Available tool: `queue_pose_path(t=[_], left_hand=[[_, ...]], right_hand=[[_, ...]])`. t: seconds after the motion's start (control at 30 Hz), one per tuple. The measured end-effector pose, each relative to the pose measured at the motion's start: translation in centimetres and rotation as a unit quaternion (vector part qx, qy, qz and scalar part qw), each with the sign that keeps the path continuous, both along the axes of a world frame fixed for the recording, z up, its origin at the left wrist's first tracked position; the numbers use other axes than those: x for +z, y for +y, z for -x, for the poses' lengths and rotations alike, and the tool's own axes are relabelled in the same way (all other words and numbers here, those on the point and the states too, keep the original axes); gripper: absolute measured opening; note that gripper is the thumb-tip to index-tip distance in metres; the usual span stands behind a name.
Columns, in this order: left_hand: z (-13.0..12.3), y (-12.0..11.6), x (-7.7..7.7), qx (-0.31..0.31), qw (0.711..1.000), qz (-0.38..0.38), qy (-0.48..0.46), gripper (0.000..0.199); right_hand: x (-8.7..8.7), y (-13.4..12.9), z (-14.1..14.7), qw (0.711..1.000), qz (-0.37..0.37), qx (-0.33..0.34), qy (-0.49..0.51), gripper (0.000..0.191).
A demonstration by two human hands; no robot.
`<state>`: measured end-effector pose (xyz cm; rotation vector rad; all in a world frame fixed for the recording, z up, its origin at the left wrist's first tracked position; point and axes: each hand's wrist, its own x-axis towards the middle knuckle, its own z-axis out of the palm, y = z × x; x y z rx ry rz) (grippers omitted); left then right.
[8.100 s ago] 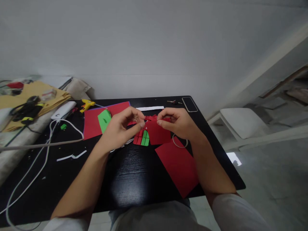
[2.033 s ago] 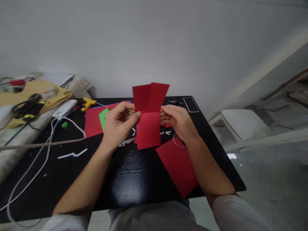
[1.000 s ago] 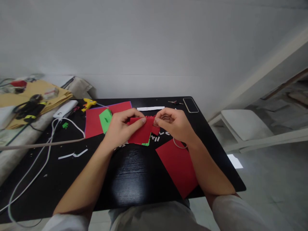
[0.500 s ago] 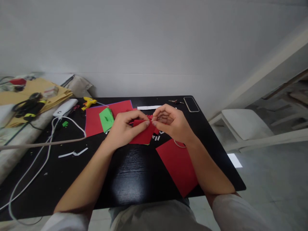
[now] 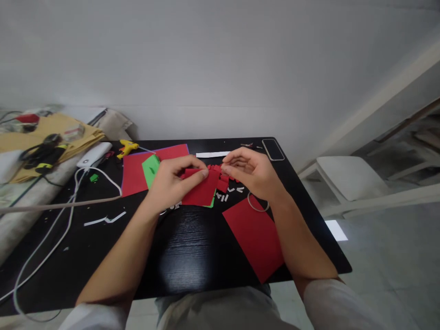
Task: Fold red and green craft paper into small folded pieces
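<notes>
My left hand [image 5: 173, 181] holds a small rectangle of red paper [image 5: 201, 189] between thumb and fingers, low over the table. Green paper [image 5: 211, 201] shows along the rectangle's lower right edge. Close by on the right, my right hand [image 5: 252, 172] is apart from that rectangle, its fingers curled and the thumb tip near the index fingertip. Whether anything small is pinched there I cannot make out. Small cut red paper pieces [image 5: 222, 184] lie in a heap behind and between the hands. Several white paper scraps [image 5: 223, 198] are scattered beside the heap.
A large red sheet [image 5: 254, 238] lies under my right forearm, with a ring [image 5: 258, 208] on it. Left are a green paper stack [image 5: 150, 169], red sheets [image 5: 134, 176], a yellow glue gun [image 5: 127, 147] and white cables [image 5: 72, 215]. A phone [image 5: 273, 150] lies back right.
My right hand has moved slightly right, away from the red rectangle's edge. My left hand has shifted a little left with the rectangle, uncovering more of the red pieces.
</notes>
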<state>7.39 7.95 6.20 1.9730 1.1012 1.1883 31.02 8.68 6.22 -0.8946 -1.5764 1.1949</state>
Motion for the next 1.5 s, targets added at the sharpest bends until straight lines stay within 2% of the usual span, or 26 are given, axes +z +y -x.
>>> queue_pose_path(t=[0.13,0.23,0.3,0.43,0.53,0.67,0.8,1.0,1.1,1.23,1.33,1.4,1.5], left_hand=[[-1.3,0.3,-0.8,-0.027,0.997,0.056,-0.037,0.017],[-1.7,0.7,-1.7,-0.028,0.991,0.105,-0.079,0.022],[-1.7,0.8,-2.9,-0.032,0.980,0.152,-0.120,0.027],[-1.2,0.4,-6.9,0.001,0.945,0.254,-0.206,0.036],[-0.5,-0.4,-9.7,0.007,0.939,0.274,-0.208,0.035],[-0.4,-1.1,-11.8,-0.022,0.935,0.278,-0.220,0.035],[-1.1,-1.9,-13.0,-0.046,0.933,0.275,-0.228,0.026],[-1.2,-3.0,-14.5,-0.068,0.927,0.289,-0.231,0.023],[-1.0,-3.1,-14.7,-0.073,0.925,0.293,-0.229,0.025],[-0.7,-3.0,-14.8,-0.070,0.927,0.289,-0.229,0.026],[-0.6,-2.9,-14.9,-0.062,0.932,0.277,-0.227,0.026],[-0.6,-2.8,-14.8,-0.062,0.936,0.266,-0.223,0.026],[-0.8,-2.7,-14.9,-0.063,0.942,0.252,-0.214,0.026]], right_hand=[[-0.1,-0.3,0.4,0.999,0.005,0.046,-0.016,0.019],[-0.5,0.2,0.5,0.999,0.013,0.029,-0.021,0.016],[-1.2,0.6,0.6,0.999,0.036,0.014,-0.021,0.014],[-4.4,0.5,1.0,0.993,0.114,0.006,-0.005,0.016],[-7.7,-0.7,1.3,0.980,0.193,0.003,0.046,0.020],[-11.2,-2.2,1.3,0.968,0.236,-0.021,0.080,0.021],[-12.9,-2.5,0.9,0.967,0.238,-0.042,0.076,0.020],[-14.1,-2.6,0.5,0.969,0.227,-0.066,0.065,0.023],[-14.4,-2.8,0.4,0.969,0.225,-0.072,0.074,0.022],[-14.7,-2.8,0.3,0.951,0.276,-0.047,0.130,0.022],[-14.7,-2.7,0.3,0.941,0.298,-0.031,0.157,0.032],[-14.6,-2.7,0.2,0.941,0.299,-0.023,0.157,0.037],[-14.6,-2.7,0.2,0.949,0.281,-0.012,0.145,0.036]])
